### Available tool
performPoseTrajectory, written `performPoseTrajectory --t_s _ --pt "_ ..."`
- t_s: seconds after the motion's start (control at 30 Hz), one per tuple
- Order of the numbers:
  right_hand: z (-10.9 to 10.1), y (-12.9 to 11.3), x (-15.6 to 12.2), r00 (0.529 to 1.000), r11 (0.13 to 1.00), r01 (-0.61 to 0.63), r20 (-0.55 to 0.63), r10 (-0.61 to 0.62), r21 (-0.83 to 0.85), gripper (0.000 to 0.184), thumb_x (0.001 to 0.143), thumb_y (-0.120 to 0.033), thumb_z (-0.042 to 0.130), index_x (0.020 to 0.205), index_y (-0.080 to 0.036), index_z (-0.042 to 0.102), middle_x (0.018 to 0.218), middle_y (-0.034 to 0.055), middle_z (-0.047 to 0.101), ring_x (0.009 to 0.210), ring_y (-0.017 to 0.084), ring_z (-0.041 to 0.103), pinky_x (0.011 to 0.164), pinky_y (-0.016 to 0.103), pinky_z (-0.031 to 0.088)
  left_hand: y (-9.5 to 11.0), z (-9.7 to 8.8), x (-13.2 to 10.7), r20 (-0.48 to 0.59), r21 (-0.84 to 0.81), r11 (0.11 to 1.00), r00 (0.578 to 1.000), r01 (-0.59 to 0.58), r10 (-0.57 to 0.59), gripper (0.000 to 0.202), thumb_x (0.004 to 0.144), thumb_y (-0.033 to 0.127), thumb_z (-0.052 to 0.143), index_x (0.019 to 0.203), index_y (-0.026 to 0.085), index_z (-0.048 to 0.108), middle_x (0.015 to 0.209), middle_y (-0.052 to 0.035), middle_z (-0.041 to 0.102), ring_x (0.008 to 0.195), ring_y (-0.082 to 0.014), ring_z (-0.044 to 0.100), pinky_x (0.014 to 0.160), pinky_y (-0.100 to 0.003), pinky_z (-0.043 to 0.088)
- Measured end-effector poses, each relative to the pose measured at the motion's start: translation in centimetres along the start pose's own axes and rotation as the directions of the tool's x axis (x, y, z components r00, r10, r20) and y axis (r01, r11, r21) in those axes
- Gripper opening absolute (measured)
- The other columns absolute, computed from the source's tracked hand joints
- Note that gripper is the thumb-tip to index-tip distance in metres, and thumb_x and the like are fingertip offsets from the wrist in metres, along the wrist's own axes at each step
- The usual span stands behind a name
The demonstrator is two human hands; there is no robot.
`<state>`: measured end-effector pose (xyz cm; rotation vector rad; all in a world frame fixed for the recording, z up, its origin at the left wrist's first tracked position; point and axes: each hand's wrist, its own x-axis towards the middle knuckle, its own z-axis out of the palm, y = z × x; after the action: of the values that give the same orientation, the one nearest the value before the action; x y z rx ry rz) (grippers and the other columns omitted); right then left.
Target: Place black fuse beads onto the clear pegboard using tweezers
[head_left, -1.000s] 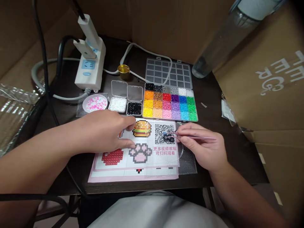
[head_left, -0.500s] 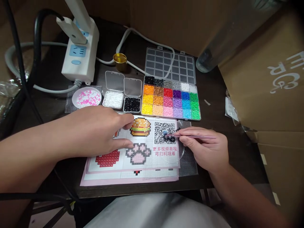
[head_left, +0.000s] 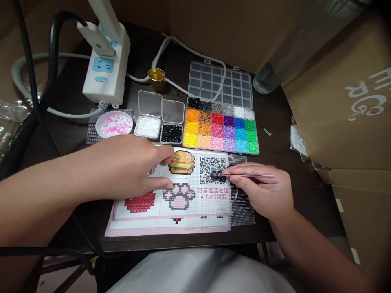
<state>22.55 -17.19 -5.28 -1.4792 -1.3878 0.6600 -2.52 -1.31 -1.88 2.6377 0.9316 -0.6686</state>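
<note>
My right hand (head_left: pixel 264 189) pinches pink tweezers (head_left: pixel 256 176), their tip over some small black beads (head_left: pixel 220 178) on a clear pegboard (head_left: pixel 244 209). Under part of the board lie printed pattern sheets (head_left: pixel 137 228) showing a burger, a pink paw and a QR code. My left hand (head_left: pixel 131 167) rests on the sheets with thumb and forefinger spread, its fingertips near the burger picture (head_left: pixel 182 162) and the paw picture (head_left: pixel 179 199). The left hand's other fingers are mostly hidden beneath it. Whether a bead sits between the tweezer tips is too small to tell.
Behind the sheets stand an open bead box (head_left: pixel 221 126) in many colours, a small box of white beads (head_left: pixel 147 127), another of black beads (head_left: pixel 171 133), and a dish of pink and white beads (head_left: pixel 114 124). A power strip (head_left: pixel 106 69), gold cup (head_left: pixel 157 79) and clear cylinder (head_left: pixel 265 81) stand farther back.
The view has shifted slightly, so most things appear a little to the right. The tweezers still point at the black beads, and my left hand stays on the sheets.
</note>
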Motion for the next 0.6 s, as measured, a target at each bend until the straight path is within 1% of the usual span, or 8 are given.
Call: performPoseTrajectory --t_s 0.17,0.3,0.4,0.47,0.53,0.6 --pt "0.0 -0.1 0.1 1.0 1.0 -0.01 0.005 0.01 0.011 0.022 0.086 -0.012 0.081 0.087 -0.032 0.089 0.085 0.0014 0.086 0.074 0.024 0.084 0.07 0.035 0.073 0.1 -0.1 -0.1 -0.04 -0.038 0.999 0.999 -0.005 0.003 0.05 0.078 0.072 0.061 0.106 0.032 0.069 0.062 -0.0038 0.062 0.055 -0.024 0.053 0.057 -0.038 0.032" --pt "0.0 -0.2 -0.1 0.999 0.999 -0.035 -0.027 0.036 0.029 0.023 0.086 -0.012 0.08 0.086 -0.032 0.089 0.084 0.0012 0.086 0.075 0.023 0.084 0.071 0.035 0.072 0.2 -0.2 -0.1 -0.012 -0.025 0.999 1.0 0.022 -0.022 0.05 0.079 0.071 0.061 0.107 0.031 0.069 0.065 -0.0041 0.065 0.057 -0.0231 0.054 0.058 -0.037 0.032" --pt "-0.5 0.2 -0.2 0.994 0.993 -0.081 -0.071 0.087 0.08 0.022 0.087 -0.012 0.08 0.086 -0.032 0.089 0.085 0.0013 0.086 0.072 0.021 0.081 0.062 0.031 0.067 0.2 -0.1 -0.1 -0.004 -0.018 1.0 1.0 0.021 -0.022 0.052 0.081 0.072 0.058 0.11 0.03 0.07 0.069 -0.0065 0.068 0.06 -0.0249 0.057 0.058 -0.038 0.033" --pt "-1.2 0.7 -0.1 0.979 0.983 -0.127 -0.144 0.145 0.132 0.016 0.089 -0.017 0.081 0.086 -0.031 0.089 0.079 0.0019 0.084 0.065 0.019 0.076 0.055 0.03 0.062 0.0 0.0 -0.1 -0.015 -0.035 0.999 1.0 0.015 -0.015 0.052 0.079 0.071 0.059 0.109 0.03 0.07 0.073 -0.0083 0.071 0.061 -0.0264 0.059 0.058 -0.039 0.034" --pt "-1.8 1.2 0.1 0.954 0.965 -0.161 -0.219 0.206 0.208 0.011 0.089 -0.023 0.082 0.084 -0.029 0.089 0.072 0.0026 0.081 0.056 0.016 0.067 0.051 0.03 0.057 -0.2 0.3 -0.1 -0.038 -0.06 0.998 0.999 0.004 -0.006 0.051 0.079 0.07 0.059 0.108 0.03 0.071 0.074 -0.009 0.072 0.062 -0.0273 0.061 0.059 -0.039 0.036" --pt "-2.2 1.6 0.4 0.934 0.94 -0.196 -0.239 0.265 0.278 0.007 0.087 -0.026 0.085 0.08 -0.027 0.088 0.07 0.0038 0.079 0.051 0.014 0.059 0.049 0.03 0.052 -0.4 0.6 -0.1 -0.068 -0.066 0.998 0.998 -0.006 0.002 0.049 0.079 0.068 0.058 0.107 0.031 0.071 0.072 -0.0083 0.072 0.061 -0.0275 0.063 0.058 -0.039 0.036"
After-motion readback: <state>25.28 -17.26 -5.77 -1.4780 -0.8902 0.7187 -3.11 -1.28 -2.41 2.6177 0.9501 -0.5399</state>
